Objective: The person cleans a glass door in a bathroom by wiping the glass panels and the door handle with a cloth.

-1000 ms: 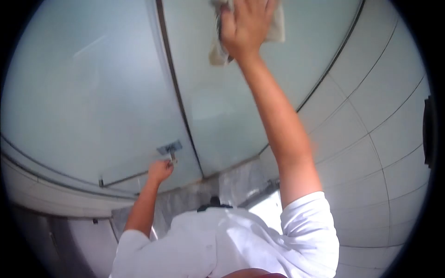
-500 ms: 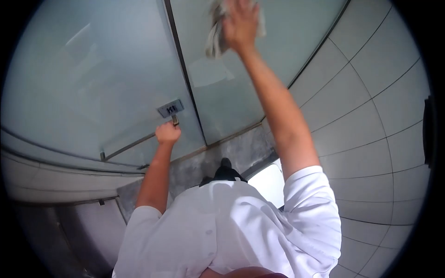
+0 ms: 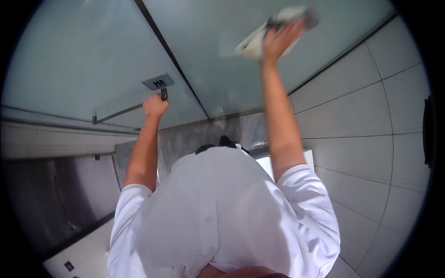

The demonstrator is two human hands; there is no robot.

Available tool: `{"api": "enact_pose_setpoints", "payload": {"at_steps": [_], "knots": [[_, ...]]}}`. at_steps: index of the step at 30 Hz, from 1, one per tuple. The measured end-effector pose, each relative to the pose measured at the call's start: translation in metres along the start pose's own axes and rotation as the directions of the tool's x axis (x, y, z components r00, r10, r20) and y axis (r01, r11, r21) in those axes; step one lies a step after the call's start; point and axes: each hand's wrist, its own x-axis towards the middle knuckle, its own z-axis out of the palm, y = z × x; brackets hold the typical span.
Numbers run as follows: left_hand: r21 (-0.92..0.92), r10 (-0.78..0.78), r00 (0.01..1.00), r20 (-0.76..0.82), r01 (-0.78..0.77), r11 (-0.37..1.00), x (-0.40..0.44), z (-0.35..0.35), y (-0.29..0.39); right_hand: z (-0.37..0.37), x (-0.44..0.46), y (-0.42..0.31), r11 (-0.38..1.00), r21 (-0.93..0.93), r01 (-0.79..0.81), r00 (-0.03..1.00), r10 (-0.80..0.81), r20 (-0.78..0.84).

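Observation:
My left hand (image 3: 155, 106) is wrapped round one end of a metal bar handle (image 3: 121, 113) on a frosted glass door (image 3: 83, 60). A small sign plate (image 3: 158, 82) with dark marks sits just above that hand. Up on the glass panel (image 3: 218, 51) to the right, my right hand (image 3: 281, 42) presses a pale cloth (image 3: 254, 45) against the surface. The fingers lie over the cloth, slightly blurred by motion, and part of it spreads out to the left of the hand.
A dark vertical strip (image 3: 174, 58) parts the door from the right panel. Pale tiled wall (image 3: 347, 111) runs along the right side. Below is a grey floor (image 3: 181, 134) with my dark shoes (image 3: 225, 140). At lower left is a dark door (image 3: 69, 194).
My right hand has moved right across the glass with the cloth, which is now more spread out. The left hand still grips the handle. The whole view has shifted with my head.

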Motion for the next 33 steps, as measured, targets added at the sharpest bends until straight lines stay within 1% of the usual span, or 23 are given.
{"api": "enact_pose_setpoints", "payload": {"at_steps": [1, 2, 3, 4, 5, 6, 7, 8, 10, 12, 13, 15, 17, 18, 20, 21, 22, 23, 25, 27, 29, 31, 33], "knots": [[0.021, -0.001, 1.0, 0.012, 0.001, 1.0, -0.003, 0.0, 0.0, -0.008, -0.046, -0.004, 0.994, 0.006, -0.113, 0.993, 0.113, 0.042], [0.03, -0.03, 0.999, 0.026, 0.03, 0.999, -0.007, -0.001, 0.004, -0.018, -0.081, 0.001, 0.937, 0.084, -0.338, 0.938, 0.329, 0.108], [0.016, -0.025, 0.999, 0.022, 0.024, 1.0, -0.007, -0.005, 0.006, -0.021, -0.103, 0.004, 0.825, 0.141, -0.547, 0.833, 0.522, 0.183], [0.007, -0.006, 1.0, 0.021, 0.006, 1.0, -0.009, -0.01, 0.007, -0.019, -0.106, 0.021, 0.812, 0.141, -0.566, 0.82, 0.538, 0.195], [0.022, -0.015, 0.999, 0.037, 0.015, 1.0, -0.012, -0.011, 0.005, -0.015, -0.1, 0.057, 0.8, -0.001, -0.6, 0.797, 0.598, 0.083], [0.023, -0.017, 1.0, 0.021, 0.017, 1.0, -0.013, -0.013, 0.007, -0.015, -0.088, 0.099, 0.768, -0.137, -0.625, 0.779, 0.626, -0.041], [0.017, -0.016, 1.0, 0.002, 0.016, 1.0, -0.01, -0.012, 0.009, -0.018, -0.054, 0.139, 0.83, -0.451, -0.329, 0.94, 0.333, -0.073], [0.015, -0.02, 1.0, 0.011, 0.02, 1.0, -0.007, -0.01, 0.011, -0.018, -0.024, 0.171, 0.83, -0.505, -0.237, 0.969, 0.167, -0.18], [-0.006, -0.054, 0.999, 0.004, 0.054, 0.999, -0.01, -0.01, 0.011, -0.045, 0.051, 0.22, 0.83, -0.495, -0.256, 0.966, 0.201, -0.163], [-0.008, -0.075, 0.997, -0.002, 0.075, 0.997, -0.007, -0.007, 0.011, -0.064, 0.076, 0.235, 0.801, -0.483, -0.354, 0.935, 0.307, -0.177], [-0.006, -0.09, 0.996, -0.021, 0.09, 0.996, -0.009, -0.006, 0.012, -0.068, 0.071, 0.236, 0.784, -0.484, -0.388, 0.921, 0.345, -0.18], [0.006, -0.1, 0.995, 0.011, 0.1, 0.995, -0.008, -0.005, 0.012, -0.061, 0.042, 0.226, 0.765, -0.479, -0.43, 0.901, 0.399, -0.171], [0.052, -0.049, 0.998, -0.039, 0.051, 0.997, -0.007, -0.003, 0.01, -0.044, -0.003, 0.196, 0.768, -0.469, -0.437, 0.893, 0.432, -0.126], [0.05, -0.048, 0.998, -0.033, 0.049, 0.998, -0.006, -0.002, 0.011, -0.034, -0.031, 0.175, 0.774, -0.461, -0.434, 0.889, 0.45, -0.082], [0.025, -0.076, 0.996, -0.05, 0.077, 0.997, -0.008, -0.001, 0.011, -0.016, -0.088, 0.123, 0.801, -0.429, -0.416, 0.876, 0.48, 0.048], [0.025, -0.076, 0.996, -0.045, 0.077, 0.997, -0.008, 0.0, 0.01, -0.009, -0.115, 0.093, 0.821, -0.405, -0.402, 0.861, 0.489, 0.137], [0.034, -0.071, 0.994, -0.082, 0.074, 0.997, -0.008, 0.002, 0.008, -0.003, -0.139, 0.066, 0.845, -0.375, -0.381, 0.839, 0.486, 0.245], [0.038, -0.067, 0.991, -0.115, 0.072, 0.997, -0.009, 0.005, 0.006, 0.001, -0.16, 0.041, 0.873, -0.342, -0.349, 0.81, 0.464, 0.358], [-0.016, -0.041, 0.995, -0.092, 0.04, 0.999, -0.01, 0.003, 0.003, 0.001, -0.183, 0.012, 0.922, -0.284, -0.264, 0.733, 0.383, 0.563], [-0.069, -0.033, 0.996, -0.081, 0.028, 0.997, -0.01, 0.002, 0.004, -0.007, -0.177, 0.029, 0.949, -0.272, -0.162, 0.663, 0.309, 0.682], [-0.037, -0.024, 0.998, -0.063, 0.022, 0.999, -0.008, 0.005, -0.001, -0.018, -0.151, 0.077, 0.931, -0.356, -0.079, 0.641, 0.321, 0.698], [-0.025, -0.037, 0.999, -0.036, 0.036, 0.999, -0.008, 0.001, 0.003, -0.037, -0.109, 0.136, 0.868, -0.494, -0.047, 0.66, 0.398, 0.637], [0.019, -0.028, 0.998, -0.056, 0.029, 0.999, -0.007, 0.007, 0.0, -0.059, -0.066, 0.187, 0.763, -0.638, -0.11, 0.704, 0.512, 0.492]]}}
